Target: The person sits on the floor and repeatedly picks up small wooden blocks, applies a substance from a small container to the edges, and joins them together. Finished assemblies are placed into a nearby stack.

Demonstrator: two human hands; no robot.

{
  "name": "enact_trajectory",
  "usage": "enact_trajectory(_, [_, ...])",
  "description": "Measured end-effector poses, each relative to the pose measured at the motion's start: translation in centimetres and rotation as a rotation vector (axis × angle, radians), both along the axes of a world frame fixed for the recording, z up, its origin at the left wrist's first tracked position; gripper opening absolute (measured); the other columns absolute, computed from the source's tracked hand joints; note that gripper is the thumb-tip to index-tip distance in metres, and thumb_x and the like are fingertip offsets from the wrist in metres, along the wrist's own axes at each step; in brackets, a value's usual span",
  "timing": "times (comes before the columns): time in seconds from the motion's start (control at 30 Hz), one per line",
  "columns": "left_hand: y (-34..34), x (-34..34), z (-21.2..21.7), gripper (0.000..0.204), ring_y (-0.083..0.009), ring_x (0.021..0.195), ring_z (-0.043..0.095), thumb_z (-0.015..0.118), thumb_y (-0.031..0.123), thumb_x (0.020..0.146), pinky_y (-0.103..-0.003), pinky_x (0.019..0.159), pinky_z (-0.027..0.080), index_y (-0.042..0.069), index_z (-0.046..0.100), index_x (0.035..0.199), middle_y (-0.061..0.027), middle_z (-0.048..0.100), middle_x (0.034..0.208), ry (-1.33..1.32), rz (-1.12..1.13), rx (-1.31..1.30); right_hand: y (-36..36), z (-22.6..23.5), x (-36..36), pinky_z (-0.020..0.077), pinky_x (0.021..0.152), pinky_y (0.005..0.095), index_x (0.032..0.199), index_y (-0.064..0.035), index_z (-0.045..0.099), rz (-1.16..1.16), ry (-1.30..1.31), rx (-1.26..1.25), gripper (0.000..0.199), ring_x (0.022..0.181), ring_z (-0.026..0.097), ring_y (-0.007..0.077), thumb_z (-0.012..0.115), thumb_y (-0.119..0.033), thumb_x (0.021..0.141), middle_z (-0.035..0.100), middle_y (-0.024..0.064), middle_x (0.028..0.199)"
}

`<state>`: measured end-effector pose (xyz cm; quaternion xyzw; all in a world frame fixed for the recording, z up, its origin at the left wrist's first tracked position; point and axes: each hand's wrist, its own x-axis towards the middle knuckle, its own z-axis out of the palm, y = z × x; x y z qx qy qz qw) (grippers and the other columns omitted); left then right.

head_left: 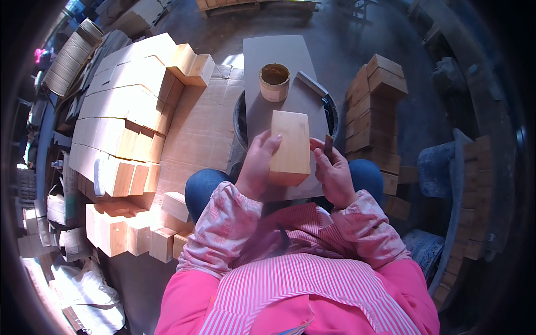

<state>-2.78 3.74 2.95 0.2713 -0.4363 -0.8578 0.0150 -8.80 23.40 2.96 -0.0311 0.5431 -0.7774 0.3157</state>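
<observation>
My left hand [259, 162] grips a pale wooden block [290, 144] by its left side, above a grey board in front of my lap. Whether the block is solid or hollow cannot be told. My right hand [336, 177], just right of the block, pinches a small, flat, dark brown piece [329, 144] upright between thumb and fingers. Its exact kind is unclear. Beyond the block, an open round can [274, 84] with brown-stained insides stands on the board [262, 49]. A narrow grey metal strip [311, 85] lies to the can's right.
Stacked wooden blocks [120, 103] rise at the left on flattened cardboard [192, 131], with more [162, 243] beside my left knee. Another stack [375, 117] stands at the right. A dark round rim [240, 120] shows under the board. Farther right is a blue bucket-like container [437, 167].
</observation>
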Motion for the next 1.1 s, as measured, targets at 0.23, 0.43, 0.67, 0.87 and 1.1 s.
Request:
enact_trajectory(0.23, [0.8, 0.2, -1.1, 0.068, -0.0205, 0.121, 0.063, 0.063, 0.041, 0.107, -0.035, 0.101, 0.054, -0.004, 0.040, 0.153, -0.0166, 0.059, 0.138, 0.039, 0.053, -0.012, -0.4, 0.1, 0.4, 0.0289, 0.052, 0.0190, 0.147, -0.0053, 0.061, -0.029, 0.084, 0.091, 0.042, 0.058, 0.037, -0.0002, 0.066, -0.020, 0.109, 0.062, -0.0070, 0.090])
enact_trajectory(0.43, [0.7, -0.1, -1.7, 0.051, -0.0231, 0.119, 0.067, 0.048, 0.037, 0.114, -0.041, 0.097, 0.060, 0.003, 0.041, 0.152, -0.0143, 0.061, 0.135, 0.044, -0.001, -0.085, -0.3, 0.1, 0.4, 0.0288, 0.052, 0.0188, 0.147, -0.0053, 0.061, -0.014, 0.102, 0.081, 0.042, 0.059, 0.038, -0.0004, 0.066, -0.021, 0.109, 0.059, -0.0085, 0.087])
enact_trajectory(0.67, [1.2, 0.6, -0.4, 0.055, -0.0249, 0.122, 0.064, 0.050, 0.036, 0.111, -0.041, 0.099, 0.058, 0.003, 0.038, 0.154, -0.0168, 0.058, 0.138, 0.013, 0.010, -0.065, -0.3, 0.4, 0.5, 0.0383, 0.064, 0.0198, 0.143, -0.0017, 0.065, -0.018, 0.194, 0.112, 0.039, 0.073, 0.044, 0.0000, 0.065, -0.021, 0.109, 0.060, -0.0065, 0.092])
enact_trajectory(0.87, [0.5, 0.7, -1.5, 0.056, -0.0236, 0.122, 0.063, 0.053, 0.030, 0.108, -0.039, 0.102, 0.055, 0.002, 0.037, 0.154, -0.0163, 0.057, 0.137, 0.020, 0.027, -0.088, 0.1, 0.0, -2.6, 0.0292, 0.055, 0.0170, 0.146, -0.0062, 0.063, 0.028, 0.534, 0.271, 0.037, 0.062, 0.037, -0.0008, 0.055, -0.023, 0.114, 0.062, -0.0075, 0.094])
enact_trajectory(1.1, [0.0, 0.9, -2.7, 0.055, -0.0207, 0.123, 0.062, 0.053, 0.029, 0.109, -0.036, 0.104, 0.053, 0.002, 0.038, 0.155, -0.0151, 0.057, 0.138, 0.047, -0.022, -0.093, -0.7, 0.1, -4.9, 0.0315, 0.053, 0.0187, 0.141, -0.0053, 0.066, 0.079, 0.414, 0.407, 0.036, 0.059, 0.038, -0.0002, 0.058, -0.026, 0.113, 0.061, -0.0060, 0.088])
